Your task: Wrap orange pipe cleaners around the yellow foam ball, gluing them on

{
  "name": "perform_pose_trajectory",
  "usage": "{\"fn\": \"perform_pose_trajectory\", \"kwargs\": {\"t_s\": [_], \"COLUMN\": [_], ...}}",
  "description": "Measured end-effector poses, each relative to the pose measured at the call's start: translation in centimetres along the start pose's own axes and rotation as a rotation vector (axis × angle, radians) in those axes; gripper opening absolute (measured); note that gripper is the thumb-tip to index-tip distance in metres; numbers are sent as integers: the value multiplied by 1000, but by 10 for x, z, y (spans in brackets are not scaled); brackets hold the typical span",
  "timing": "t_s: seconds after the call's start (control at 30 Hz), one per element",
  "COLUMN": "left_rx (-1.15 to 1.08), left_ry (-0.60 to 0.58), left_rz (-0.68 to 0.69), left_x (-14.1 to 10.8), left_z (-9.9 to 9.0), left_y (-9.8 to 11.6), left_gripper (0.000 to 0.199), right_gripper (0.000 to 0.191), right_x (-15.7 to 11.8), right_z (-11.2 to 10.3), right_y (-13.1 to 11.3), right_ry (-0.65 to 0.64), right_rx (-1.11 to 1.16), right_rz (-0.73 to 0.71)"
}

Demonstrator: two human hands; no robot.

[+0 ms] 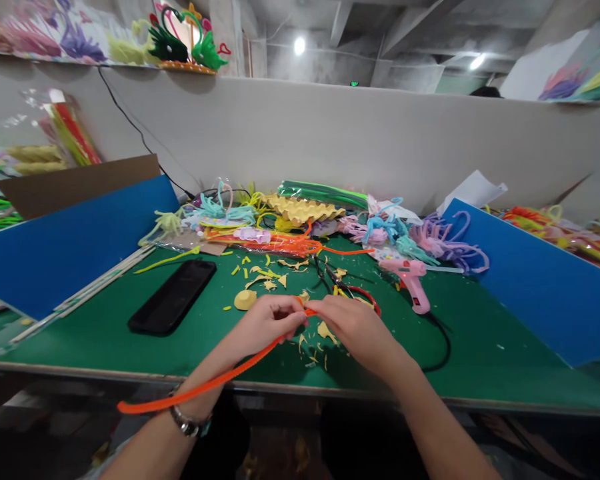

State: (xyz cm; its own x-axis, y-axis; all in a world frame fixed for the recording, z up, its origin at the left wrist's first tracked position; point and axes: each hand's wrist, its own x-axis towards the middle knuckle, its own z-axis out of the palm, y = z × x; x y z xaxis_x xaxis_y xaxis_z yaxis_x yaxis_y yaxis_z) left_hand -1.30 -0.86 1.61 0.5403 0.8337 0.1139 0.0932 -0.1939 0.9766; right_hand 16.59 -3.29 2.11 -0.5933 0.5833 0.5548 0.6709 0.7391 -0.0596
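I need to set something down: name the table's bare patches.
The table is bare between the cord and right blue board, save a tiny fleck; also between the phone and left hand. Crowded: the back, with bundled stems, and the middle, with scraps and scissors.

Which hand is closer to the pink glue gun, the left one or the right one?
Right. The right hand is to the left of the pink glue gun and apart from it; the left hand is farther left.

Two lamps [299, 45] glare white overhead, the tabletop [473, 333] is softly lit, and outer edges look stretched and blurred.
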Motion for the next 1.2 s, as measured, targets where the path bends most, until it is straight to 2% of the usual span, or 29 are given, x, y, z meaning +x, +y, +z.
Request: {"fn": "perform_pose_trajectory", "kwargs": {"t_s": [0.1,0.17,0.3,0.37,0.43,0.53,0.63,0.7,0.8,1.03,1.2], "left_rx": [4,5,-21,-105,-324,-664,-751,-777,-769,-563,-354], "left_ry": [-43,-117,-321,-389,-423,-413,-382,-350,-294,-209,-128], "left_rz": [-60,-113,-204,-231,-231,-200,-176,-158,-154,-224,-155], "left_x": [-1,-3,-7,-8,-8,-8,-8,-8,-6,-3,-3], "left_z": [-1,-2,-4,-3,-1,6,12,14,12,5,6], "left_y": [2,5,8,7,4,-3,-6,-6,-3,2,7], "left_gripper": [17,15,9,7,9,21,30,33,31,30,29], "right_gripper": [31,29,27,25,27,32,35,33,29,32,25], "right_x": [-1,-2,-3,-4,-4,-1,2,3,3,1,0], "right_z": [-13,-22,-34,-33,-29,-21,-17,-17,-16,-12,-12], "right_y": [0,0,2,2,-1,-10,-16,-18,-18,-17,-14], "right_ry": [-139,-256,-396,-349,-209,77,229,252,250,215,184], "right_rx": [163,290,526,603,604,357,54,-15,7,105,83], "right_rz": [155,232,198,164,116,15,-55,-85,-80,3,46]}}
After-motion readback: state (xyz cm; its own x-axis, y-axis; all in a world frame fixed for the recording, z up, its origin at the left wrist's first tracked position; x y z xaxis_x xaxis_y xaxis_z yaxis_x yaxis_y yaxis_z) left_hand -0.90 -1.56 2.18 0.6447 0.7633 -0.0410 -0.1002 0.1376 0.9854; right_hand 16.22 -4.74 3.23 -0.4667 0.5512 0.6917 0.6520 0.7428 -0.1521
